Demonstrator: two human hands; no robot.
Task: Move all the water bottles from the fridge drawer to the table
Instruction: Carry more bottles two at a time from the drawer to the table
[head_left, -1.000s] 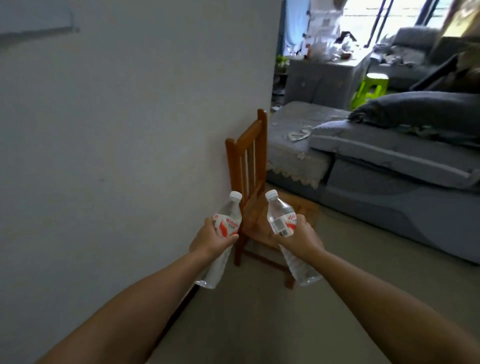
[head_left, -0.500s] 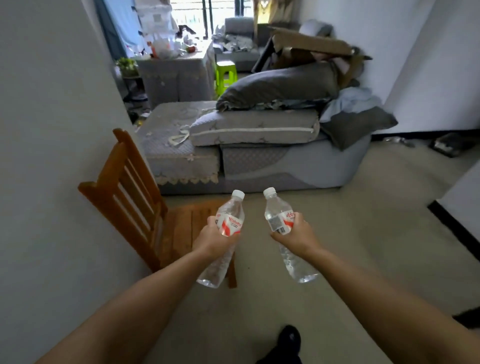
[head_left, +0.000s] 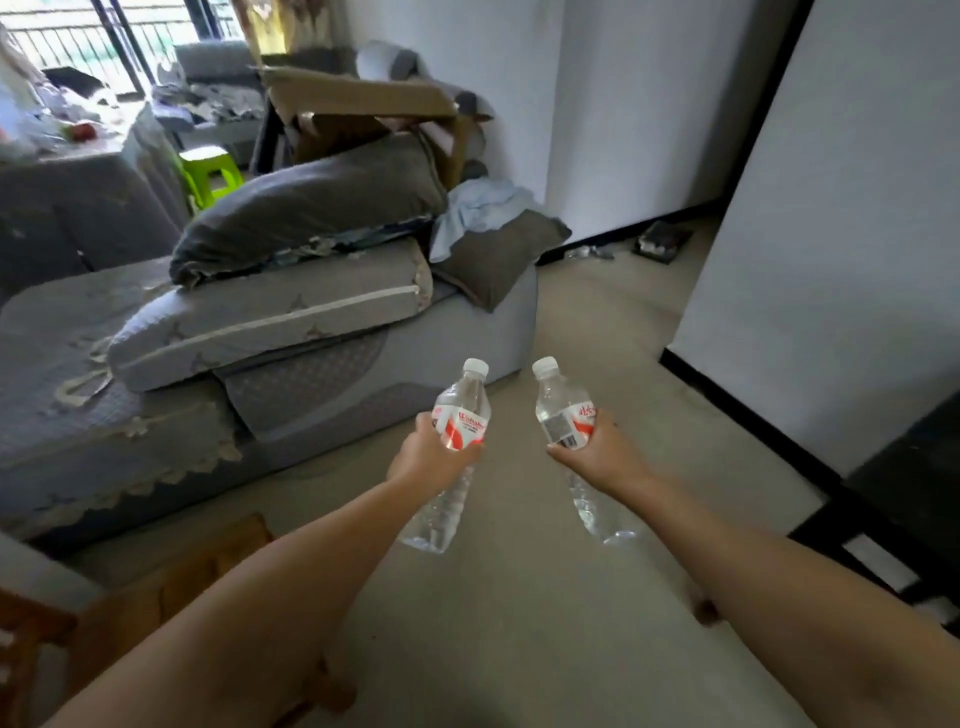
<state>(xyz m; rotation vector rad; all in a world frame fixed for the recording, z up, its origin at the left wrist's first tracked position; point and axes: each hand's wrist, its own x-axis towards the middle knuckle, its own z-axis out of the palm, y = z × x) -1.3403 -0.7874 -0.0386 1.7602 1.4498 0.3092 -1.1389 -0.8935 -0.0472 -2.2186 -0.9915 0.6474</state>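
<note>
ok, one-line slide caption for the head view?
Left hand and right hand each carry a water bottle past a grey sofa.

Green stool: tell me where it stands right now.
In the head view the green stool stands far back at upper left, on the floor behind the grey sofa, beside a cloth-covered table.

Wooden chair (head_left: 171, 597) cut off at the edge — lower left.
</note>
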